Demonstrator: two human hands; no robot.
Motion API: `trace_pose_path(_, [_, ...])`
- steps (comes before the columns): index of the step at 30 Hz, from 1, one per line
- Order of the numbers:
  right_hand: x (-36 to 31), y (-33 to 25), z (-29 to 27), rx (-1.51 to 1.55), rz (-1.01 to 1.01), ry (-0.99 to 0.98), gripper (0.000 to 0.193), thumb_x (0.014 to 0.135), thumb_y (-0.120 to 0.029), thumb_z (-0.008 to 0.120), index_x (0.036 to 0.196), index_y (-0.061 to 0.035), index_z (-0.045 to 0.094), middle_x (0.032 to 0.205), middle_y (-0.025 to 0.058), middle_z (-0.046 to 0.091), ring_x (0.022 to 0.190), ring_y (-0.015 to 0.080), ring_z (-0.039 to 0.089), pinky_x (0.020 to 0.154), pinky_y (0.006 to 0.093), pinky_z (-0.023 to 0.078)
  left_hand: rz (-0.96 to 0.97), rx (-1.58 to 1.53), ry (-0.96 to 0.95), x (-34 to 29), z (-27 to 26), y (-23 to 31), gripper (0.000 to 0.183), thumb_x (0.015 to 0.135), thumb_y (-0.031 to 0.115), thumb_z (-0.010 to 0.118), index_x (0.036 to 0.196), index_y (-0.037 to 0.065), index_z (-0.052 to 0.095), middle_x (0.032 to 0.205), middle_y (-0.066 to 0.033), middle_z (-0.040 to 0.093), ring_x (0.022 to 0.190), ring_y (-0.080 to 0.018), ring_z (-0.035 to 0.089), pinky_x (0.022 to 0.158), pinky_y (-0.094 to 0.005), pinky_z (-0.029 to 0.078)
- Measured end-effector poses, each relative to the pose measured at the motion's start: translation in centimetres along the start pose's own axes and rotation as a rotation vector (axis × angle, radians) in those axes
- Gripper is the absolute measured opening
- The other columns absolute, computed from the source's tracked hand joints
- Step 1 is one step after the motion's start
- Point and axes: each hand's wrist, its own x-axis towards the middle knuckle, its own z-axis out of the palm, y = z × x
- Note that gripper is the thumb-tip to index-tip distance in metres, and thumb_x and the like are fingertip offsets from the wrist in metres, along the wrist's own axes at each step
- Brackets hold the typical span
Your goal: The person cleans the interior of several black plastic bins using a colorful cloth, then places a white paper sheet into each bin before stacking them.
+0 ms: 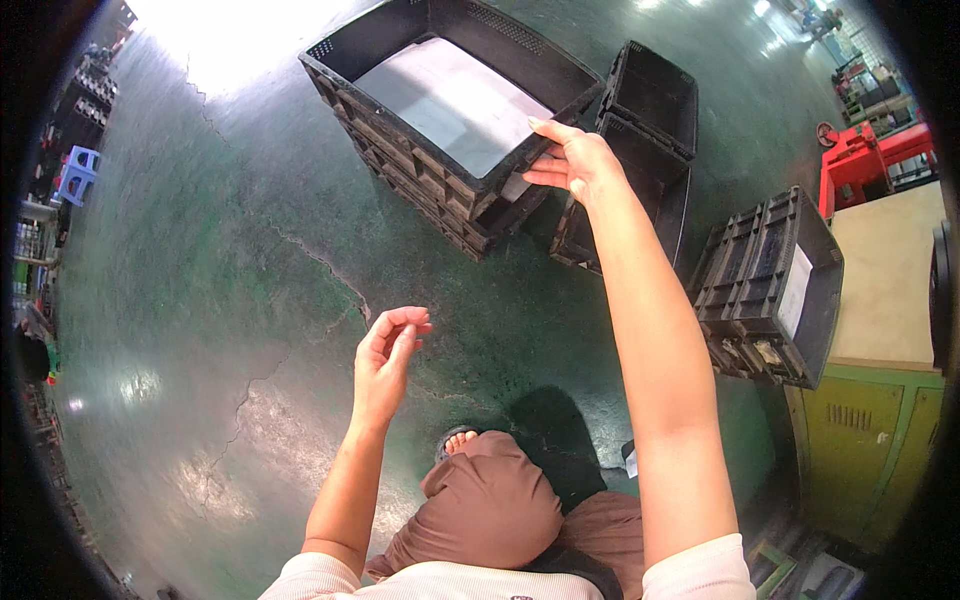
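My right hand (580, 165) grips the near right rim of a black plastic crate (410, 135), thumb over the top and fingers at the outer side. This crate sits on top of a stack, and a white sheet (455, 100) covers most of its bottom. Over the floor to the left of my knee, my left hand (388, 362) hangs with its fingers curled in toward the thumb. Nothing shows in it, and it is apart from the crates.
Behind my right forearm stand two more black crates (652, 95). Another black crate (765, 285) with a white sheet is tilted on its side by a yellow-green cabinet (865, 440). A red metal machine (855, 165) is beyond it. A blue stool (78, 175) stands far left on the cracked green floor (220, 300).
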Motion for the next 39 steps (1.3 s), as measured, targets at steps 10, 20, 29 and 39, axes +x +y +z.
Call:
trace_pose_path(10, [-2.2, 0.9, -1.5, -0.031, -0.029, 0.012, 0.051, 0.067, -0.023, 0.071, 0.102, 0.0087, 0.051, 0.108, 0.0230, 0.047, 0.088, 0.0332, 0.055, 0.069, 0.0424, 0.053, -0.019, 0.094, 0.123, -0.8, -3.9, -0.8, 0.016, 0.087, 0.012, 0.046, 0.099, 0.006, 0.056, 0.095, -0.0024, 0.058, 0.088, -0.0124, 0.056, 0.074, -0.0244, 0.043])
trace_pose_path(20, [0.4, 8.6, -13.1, -0.783, -0.105, 0.295, 0.068, 0.076, -0.056, 0.049, 0.110, 0.0031, 0.052, 0.113, 0.0201, 0.051, 0.108, 0.0322, 0.048, 0.086, 0.0470, 0.040, -0.016, 0.351, -0.045, -1.6, -0.5, -0.4, 0.021, 0.087, 0.016, 0.048, 0.103, 0.005, 0.055, 0.099, -0.0037, 0.057, 0.091, -0.0133, 0.055, 0.075, -0.0254, 0.043])
trace_pose_path(29, [-5.1, 18.8, -17.5, -1.506, -0.082, 0.382, 0.047, 0.082, -0.018, 0.047, 0.126, -0.0087, 0.035, 0.130, 0.0079, 0.034, 0.129, 0.0276, 0.017, 0.097, 0.0634, 0.009, -0.092, 0.419, -0.011, -4.8, -1.3, -1.8, 0.019, 0.088, 0.014, 0.046, 0.103, 0.007, 0.055, 0.097, -0.0010, 0.057, 0.088, -0.0106, 0.055, 0.072, -0.0228, 0.042])
trace_pose_path(39, [-11.9, 18.8, -17.2, -1.845, 0.057, -0.162, 0.041, 0.078, -0.016, 0.053, 0.118, -0.0073, 0.049, 0.127, 0.0120, 0.040, 0.125, 0.0303, 0.025, 0.097, 0.0630, 0.010, -0.115, 0.517, -0.231, -7.3, 3.9, -3.7, 0.021, 0.087, 0.014, 0.047, 0.104, 0.004, 0.054, 0.099, -0.0030, 0.057, 0.089, -0.0124, 0.054, 0.074, -0.0244, 0.042])
